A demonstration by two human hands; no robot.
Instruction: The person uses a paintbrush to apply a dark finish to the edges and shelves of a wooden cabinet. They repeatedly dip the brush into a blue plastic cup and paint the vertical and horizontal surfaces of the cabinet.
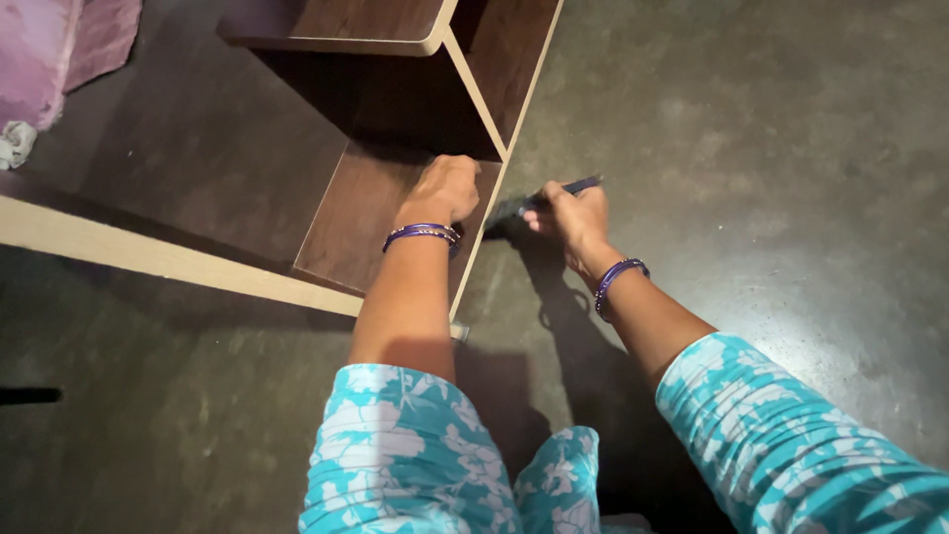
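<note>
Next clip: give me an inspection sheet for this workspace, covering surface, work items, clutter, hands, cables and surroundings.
Surface: dark, dull concrete floor.
Work items: brown wooden cabinet with pale edging, lying on the floor; dark slim tool pointed at its edge.
Clutter: crumpled grey cloth at far left.
Hands: left hand fisted, resting on a cabinet panel; right hand closed on the tool; purple bangles on both wrists.
Cables: nothing seen.
Surroundings: pink fabric at top left.

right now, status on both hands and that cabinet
Left hand fisted, pressing on brown cabinet panel. Right hand gripping dark slim tool at panel edge. Nothing between them.
</note>
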